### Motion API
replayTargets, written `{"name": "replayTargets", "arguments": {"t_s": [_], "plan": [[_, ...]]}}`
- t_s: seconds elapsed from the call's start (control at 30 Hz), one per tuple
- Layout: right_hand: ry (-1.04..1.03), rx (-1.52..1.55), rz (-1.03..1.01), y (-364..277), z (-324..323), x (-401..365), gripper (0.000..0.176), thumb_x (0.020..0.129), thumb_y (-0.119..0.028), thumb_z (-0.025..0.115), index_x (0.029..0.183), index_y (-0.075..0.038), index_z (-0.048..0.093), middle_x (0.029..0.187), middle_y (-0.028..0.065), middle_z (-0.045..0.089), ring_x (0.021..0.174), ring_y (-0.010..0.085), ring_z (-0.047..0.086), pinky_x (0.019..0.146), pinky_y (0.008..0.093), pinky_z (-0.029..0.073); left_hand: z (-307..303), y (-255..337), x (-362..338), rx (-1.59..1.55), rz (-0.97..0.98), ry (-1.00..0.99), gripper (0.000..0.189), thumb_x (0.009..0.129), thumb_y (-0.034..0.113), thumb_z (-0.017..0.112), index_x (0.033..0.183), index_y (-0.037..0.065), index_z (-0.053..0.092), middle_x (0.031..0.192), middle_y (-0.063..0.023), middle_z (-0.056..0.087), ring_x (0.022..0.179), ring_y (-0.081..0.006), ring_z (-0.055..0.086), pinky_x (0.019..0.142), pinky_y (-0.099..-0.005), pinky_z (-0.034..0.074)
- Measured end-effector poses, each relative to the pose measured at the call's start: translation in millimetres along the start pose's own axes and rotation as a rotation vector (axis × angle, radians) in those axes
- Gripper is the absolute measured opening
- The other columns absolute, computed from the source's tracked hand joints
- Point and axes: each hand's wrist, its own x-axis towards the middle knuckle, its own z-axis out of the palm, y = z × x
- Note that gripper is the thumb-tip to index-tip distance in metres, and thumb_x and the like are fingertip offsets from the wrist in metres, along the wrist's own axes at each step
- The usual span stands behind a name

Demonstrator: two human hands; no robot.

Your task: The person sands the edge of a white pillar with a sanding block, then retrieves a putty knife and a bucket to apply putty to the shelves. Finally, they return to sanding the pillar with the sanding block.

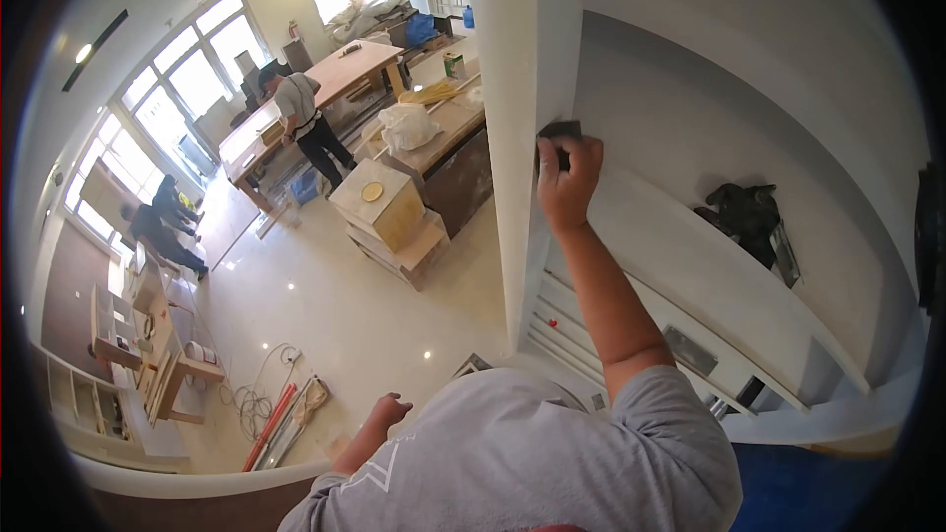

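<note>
My right hand [570,177] is raised and closed around a small dark sanding pad [563,128], which lies against the edge of a tall white upright panel [519,89]. My fingers hide part of the pad. My left hand [387,410] hangs low beside my body above the floor, its fingers loosely apart and nothing seen in them. To the right of my raised arm is a white shelf unit with a curved board [729,266]. A black crumpled item [744,217] and a flat metal-looking piece [785,254] lie on its grey surface.
Below left, red and silver poles [276,429] and a coiled cable [258,399] lie on the glossy floor [365,325]. A wooden box-like stand [379,205] and workbenches stand beyond. One person [301,113] stands at a long table; others bend near the windows.
</note>
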Motion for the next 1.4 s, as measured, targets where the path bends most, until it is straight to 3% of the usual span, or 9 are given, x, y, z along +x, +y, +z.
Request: {"name": "replayTargets", "arguments": {"t_s": [0.17,0.3,0.4,0.7,0.83,0.9,1.07,1.17,1.4], "plan": [[0.042,0.021,0.009,-7,2,19,0.019,0.081,-0.007,0.076,0.089,-0.005,0.058,0.086,0.0100,0.056,0.084,0.0307,0.051,0.075,0.0414,0.044,-8,4,-1,0.071,0.024,0.002,0.065,0.081,0.046,0.071,0.125,-0.001,0.061,0.123,-0.0228,0.063,0.116,-0.0365,0.059,0.098,-0.0403,0.049],[0.043,-0.057,-0.045,4,5,-1,0.021,0.078,-0.012,0.079,0.085,-0.006,0.060,0.082,0.0123,0.054,0.081,0.0326,0.053,0.068,0.0422,0.045,-8,-3,15,0.107,0.015,0.010,0.064,0.081,0.047,0.070,0.124,-0.001,0.062,0.124,-0.0217,0.063,0.117,-0.0364,0.058,0.099,-0.0402,0.048],[0.021,-0.044,-0.014,6,3,-12,0.020,0.080,-0.008,0.076,0.087,-0.004,0.058,0.084,0.0111,0.057,0.083,0.0323,0.052,0.074,0.0425,0.044,-14,10,10,0.078,0.083,0.069,0.063,0.081,0.046,0.070,0.123,-0.001,0.062,0.123,-0.0219,0.063,0.116,-0.0368,0.059,0.098,-0.0401,0.049],[0.040,-0.039,-0.015,7,4,-6,0.019,0.081,-0.009,0.076,0.087,-0.005,0.059,0.082,0.0106,0.056,0.080,0.0311,0.052,0.071,0.0421,0.043,-9,19,1,-0.011,0.054,0.039,0.063,0.081,0.044,0.072,0.123,-0.001,0.062,0.118,-0.0253,0.064,0.111,-0.0383,0.062,0.096,-0.0405,0.050],[0.083,0.025,0.009,-14,5,25,0.019,0.081,-0.009,0.076,0.087,-0.005,0.059,0.081,0.0108,0.056,0.080,0.0323,0.052,0.071,0.0431,0.043,-6,7,0,0.100,0.048,0.026,0.064,0.080,0.045,0.072,0.124,-0.001,0.061,0.119,-0.0245,0.065,0.113,-0.0377,0.061,0.097,-0.0408,0.050],[0.070,-0.023,-0.013,-3,5,7,0.020,0.078,-0.010,0.079,0.085,-0.006,0.060,0.081,0.0114,0.055,0.079,0.0333,0.053,0.068,0.0433,0.045,11,-33,32,0.197,0.090,-0.032,0.065,0.080,0.045,0.072,0.125,0.000,0.061,0.119,-0.0241,0.064,0.114,-0.0374,0.061,0.097,-0.0409,0.049],[0.049,-0.063,0.002,17,5,-27,0.020,0.077,-0.010,0.079,0.084,-0.006,0.061,0.081,0.0119,0.055,0.078,0.0333,0.053,0.066,0.0433,0.045,-6,8,-1,0.043,0.007,0.063,0.065,0.079,0.045,0.072,0.125,0.000,0.061,0.122,-0.0240,0.063,0.115,-0.0375,0.060,0.098,-0.0412,0.049],[0.075,0.027,0.013,-8,6,15,0.018,0.081,-0.007,0.075,0.087,-0.005,0.059,0.082,0.0118,0.057,0.080,0.0323,0.053,0.071,0.0433,0.044,-7,15,-11,0.047,-0.014,0.011,0.066,0.080,0.045,0.072,0.126,0.001,0.060,0.124,-0.0246,0.062,0.116,-0.0377,0.059,0.098,-0.0414,0.049],[0.021,-0.029,0.017,16,4,-33,0.019,0.079,-0.012,0.078,0.085,-0.006,0.060,0.081,0.0117,0.054,0.080,0.0338,0.053,0.069,0.0433,0.045,-3,11,-2,0.020,0.025,0.074,0.066,0.079,0.043,0.072,0.126,-0.001,0.060,0.124,-0.0256,0.062,0.117,-0.0384,0.058,0.099,-0.0414,0.048]]}}
